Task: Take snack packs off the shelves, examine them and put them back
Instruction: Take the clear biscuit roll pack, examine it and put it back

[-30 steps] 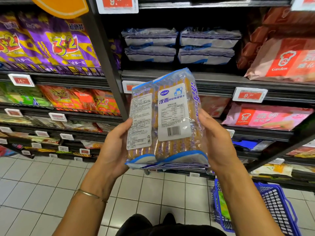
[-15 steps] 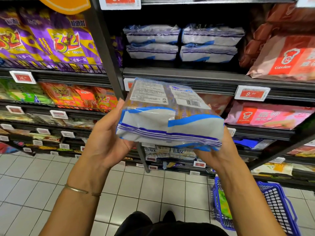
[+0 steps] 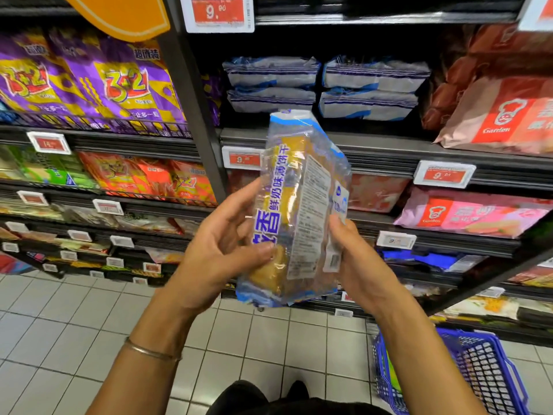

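I see one snack pack (image 3: 294, 211) in play, held in the air between both hands in front of the shelves. Its long axis runs near upright, top end tilted slightly away from me and a little to the left; the blue-and-white sealed end points up, the other sealed end points down toward the floor. The narrow side with blue lettering faces my left hand (image 3: 221, 250); the white printed label faces my right hand (image 3: 359, 265).

Count: four matching blue-and-white packs (image 3: 323, 85) lie on the shelf (image 3: 389, 151) above and beyond the hands, stacked two and two, side by side. One blue basket (image 3: 484, 372) sits below the right forearm.

Left hand: palm turned inward, fingers curled round the pack's lower left edge, thumb laid across its face. A thin bangle (image 3: 149, 351) sits on that wrist. Right hand: fingers wrapped behind the right edge, thumb pressing on the label side. Both hands are closed on the pack; neither is spread.
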